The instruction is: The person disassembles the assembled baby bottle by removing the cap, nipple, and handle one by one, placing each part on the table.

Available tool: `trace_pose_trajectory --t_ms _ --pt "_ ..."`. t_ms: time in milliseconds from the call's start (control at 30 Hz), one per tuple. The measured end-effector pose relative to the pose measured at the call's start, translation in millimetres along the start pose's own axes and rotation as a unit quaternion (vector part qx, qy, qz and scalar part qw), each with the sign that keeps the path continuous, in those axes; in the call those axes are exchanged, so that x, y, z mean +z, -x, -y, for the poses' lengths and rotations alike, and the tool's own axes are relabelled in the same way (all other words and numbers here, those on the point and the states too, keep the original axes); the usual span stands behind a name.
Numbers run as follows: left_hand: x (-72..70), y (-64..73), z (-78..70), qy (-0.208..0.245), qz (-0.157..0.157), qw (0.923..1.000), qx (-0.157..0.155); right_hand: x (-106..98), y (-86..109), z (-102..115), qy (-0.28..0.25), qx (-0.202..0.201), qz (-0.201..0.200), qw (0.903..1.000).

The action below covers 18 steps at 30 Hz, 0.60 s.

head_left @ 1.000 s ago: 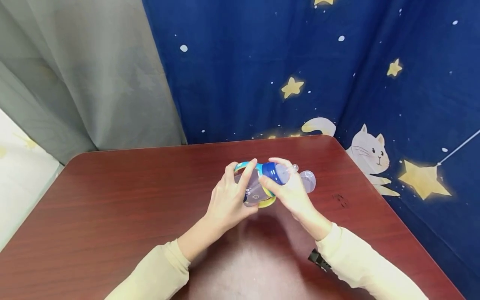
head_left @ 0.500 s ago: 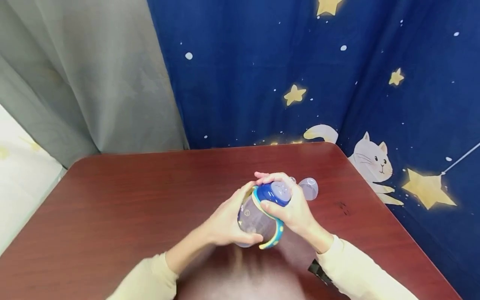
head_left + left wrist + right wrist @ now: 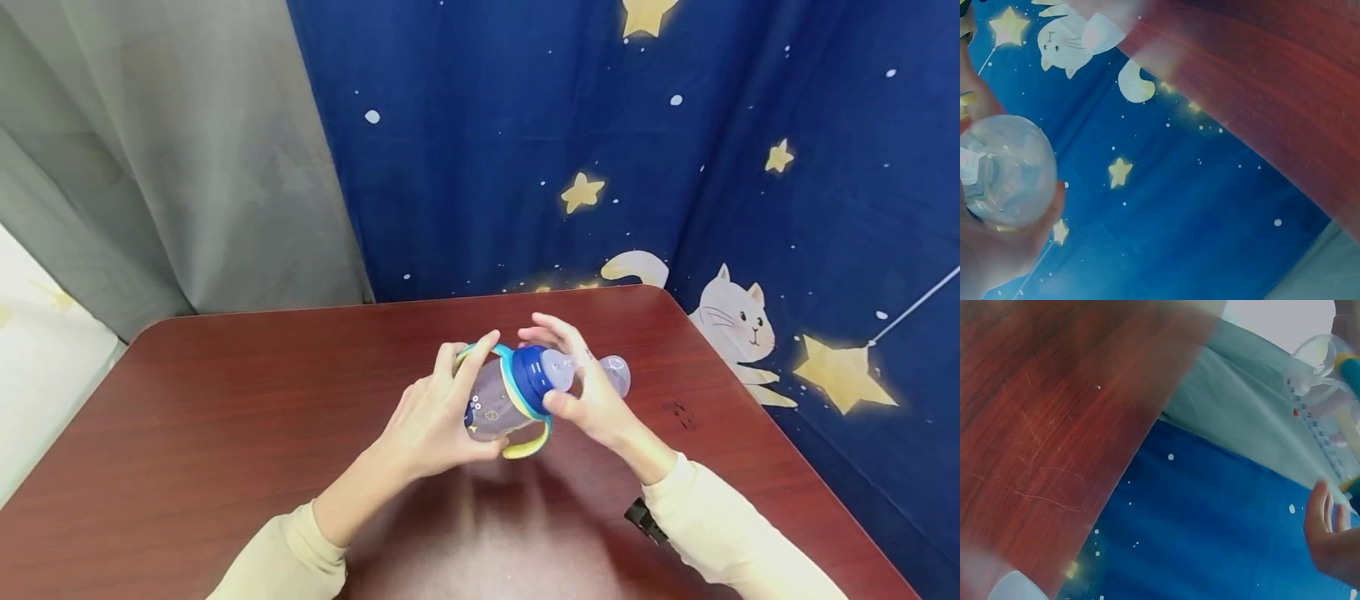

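My left hand (image 3: 431,421) grips a clear baby bottle (image 3: 491,404) around its body, holding it tilted over the table with its top toward the right. The bottle has blue-and-yellow handles and a dark blue collar (image 3: 531,379) with a clear teat (image 3: 558,369). At the collar, the thumb of my right hand (image 3: 603,412) lies by the near side, while the fingers are spread and raised behind it. In the left wrist view, the bottle's round base (image 3: 1013,169) faces the camera. The right wrist view shows the bottle's body (image 3: 1325,419) above the right hand's loose fingers (image 3: 1316,509).
A clear domed cap (image 3: 617,375) stands on the reddish-brown table (image 3: 262,417), just beyond the right hand. A black strap (image 3: 645,521) shows below the right sleeve. Grey and blue star-printed curtains (image 3: 480,167) hang behind the table.
The bottle swung nearer the body with the right hand wrapped over the collar, then tilted back toward the right. The right hand's fingers have now loosened from the collar; the left hand keeps its hold.
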<state>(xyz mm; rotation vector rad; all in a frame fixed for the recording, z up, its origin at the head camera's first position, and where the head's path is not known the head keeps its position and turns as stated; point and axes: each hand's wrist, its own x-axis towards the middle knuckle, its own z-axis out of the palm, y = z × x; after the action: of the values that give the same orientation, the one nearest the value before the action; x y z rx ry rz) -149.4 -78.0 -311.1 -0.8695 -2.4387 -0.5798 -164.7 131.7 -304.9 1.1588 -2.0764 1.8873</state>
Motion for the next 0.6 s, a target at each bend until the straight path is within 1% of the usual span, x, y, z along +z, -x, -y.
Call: trace_pose_trajectory --t_ms 67,100,167,233,300,333,433,600 --pt "-1.0 -1.2 1.0 -0.035 -0.007 0.9993 0.011 -6.4 0.4 4.0 -0.015 0.063 0.01 0.9979" --pt "-1.2 -1.6 1.5 -0.049 -0.008 0.9986 0.02 -9.9 0.3 6.3 -0.022 0.1 0.019 0.9945" --pt "-0.5 -1.8 2.3 -0.071 -0.011 0.9966 0.039 -16.6 0.0 10.5 -0.017 0.178 0.04 0.983" --pt "1.5 -1.4 2.9 -0.08 -0.011 0.9952 0.056 -21.2 -1.0 12.2 0.001 0.229 0.065 0.9711" --pt "3.7 -0.1 3.3 -0.082 -0.008 0.9947 0.063 -23.7 -0.9 11.4 0.018 0.251 0.085 0.9641" --pt "4.7 0.7 3.5 -0.082 -0.006 0.9947 0.062 -24.4 -0.4 10.5 0.023 0.255 0.089 0.9627" --pt "7.2 2.6 3.7 -0.077 0.004 0.9955 0.055 -25.2 1.5 7.2 0.035 0.254 0.098 0.9616" --pt "9.4 6.0 4.4 -0.067 0.027 0.9967 0.037 -24.8 3.8 3.3 0.079 0.249 0.108 0.9591"
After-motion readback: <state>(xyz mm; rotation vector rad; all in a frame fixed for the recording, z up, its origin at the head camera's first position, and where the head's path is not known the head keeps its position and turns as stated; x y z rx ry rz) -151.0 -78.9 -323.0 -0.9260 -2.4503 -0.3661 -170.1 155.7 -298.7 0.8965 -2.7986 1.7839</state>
